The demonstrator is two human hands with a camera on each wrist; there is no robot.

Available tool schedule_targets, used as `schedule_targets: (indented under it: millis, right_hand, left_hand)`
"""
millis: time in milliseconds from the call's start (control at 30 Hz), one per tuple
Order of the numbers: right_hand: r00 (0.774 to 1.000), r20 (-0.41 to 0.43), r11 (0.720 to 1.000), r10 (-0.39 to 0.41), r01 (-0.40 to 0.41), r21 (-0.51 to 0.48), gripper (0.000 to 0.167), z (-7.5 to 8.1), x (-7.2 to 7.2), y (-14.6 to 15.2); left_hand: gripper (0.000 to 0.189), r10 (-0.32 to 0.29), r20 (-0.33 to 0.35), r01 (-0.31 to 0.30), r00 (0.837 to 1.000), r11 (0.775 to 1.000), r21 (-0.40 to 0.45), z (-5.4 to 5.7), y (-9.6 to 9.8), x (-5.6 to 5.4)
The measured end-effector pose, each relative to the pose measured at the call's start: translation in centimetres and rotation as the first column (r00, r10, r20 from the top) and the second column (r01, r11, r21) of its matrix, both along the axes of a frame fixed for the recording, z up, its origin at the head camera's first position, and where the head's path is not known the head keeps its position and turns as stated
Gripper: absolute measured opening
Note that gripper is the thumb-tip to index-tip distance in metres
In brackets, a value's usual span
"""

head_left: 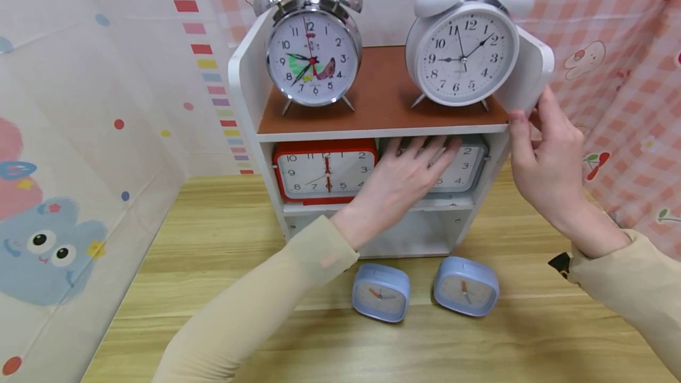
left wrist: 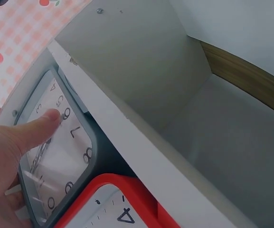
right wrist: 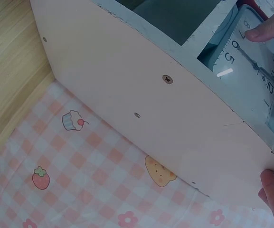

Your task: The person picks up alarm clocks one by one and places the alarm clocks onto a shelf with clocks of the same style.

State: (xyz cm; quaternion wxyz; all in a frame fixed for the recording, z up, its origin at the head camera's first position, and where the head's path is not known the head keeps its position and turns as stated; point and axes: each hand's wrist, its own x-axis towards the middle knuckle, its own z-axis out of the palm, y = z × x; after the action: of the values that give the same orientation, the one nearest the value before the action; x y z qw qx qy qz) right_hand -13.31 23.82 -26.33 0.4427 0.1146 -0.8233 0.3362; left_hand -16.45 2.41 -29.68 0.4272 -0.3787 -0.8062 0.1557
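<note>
My left hand (head_left: pixel 401 179) lies with spread fingers across the front of a grey rectangular clock (head_left: pixel 464 169) in the middle compartment of a small white shelf (head_left: pixel 367 133). In the left wrist view its thumb (left wrist: pixel 39 130) touches the clock face near the 6. A red rectangular clock (head_left: pixel 324 173) stands beside the grey one, partly hidden by that hand. With my right hand (head_left: pixel 553 164) I hold the shelf's right side panel, thumb at the front edge and fingers on the outer side.
A silver twin-bell alarm clock (head_left: pixel 314 61) and a white one (head_left: pixel 464 55) stand on the brown top board. Two small blue clocks (head_left: pixel 380 292) sit on the wooden table (head_left: pixel 213 265) before the shelf. Patterned cloth (head_left: pixel 601 28) hangs behind and at the sides.
</note>
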Motion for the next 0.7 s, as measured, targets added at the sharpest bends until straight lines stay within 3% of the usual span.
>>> schedule_targets:
  millis: [133,400,533,700]
  right_hand:
    - [1.000,0.000,1.000,0.001,-0.001,-0.001,0.042,-0.1,0.0,0.0]
    - [1.000,-0.007,1.000,0.003,-0.003,0.003,0.042,-0.1,-0.1,0.0]
    - [1.000,-0.005,1.000,0.002,-0.002,0.004,0.042,-0.1,-0.1,0.0]
    - [1.000,-0.005,1.000,-0.001,0.001,0.004,0.042,-0.2,-0.1,0.1]
  left_hand:
    - [0.064,-0.018,0.046,0.018,0.999,1.000,-0.002,0.0,-0.2,0.2]
    - [0.080,-0.134,0.086,0.135,0.987,0.991,-0.006,-0.5,-1.4,1.2]
    - [0.081,-0.209,0.124,0.212,0.970,0.977,-0.005,-1.1,-2.3,2.1]
    - [0.080,-0.287,0.202,0.296,0.936,0.955,-0.014,-2.0,-3.6,3.2]
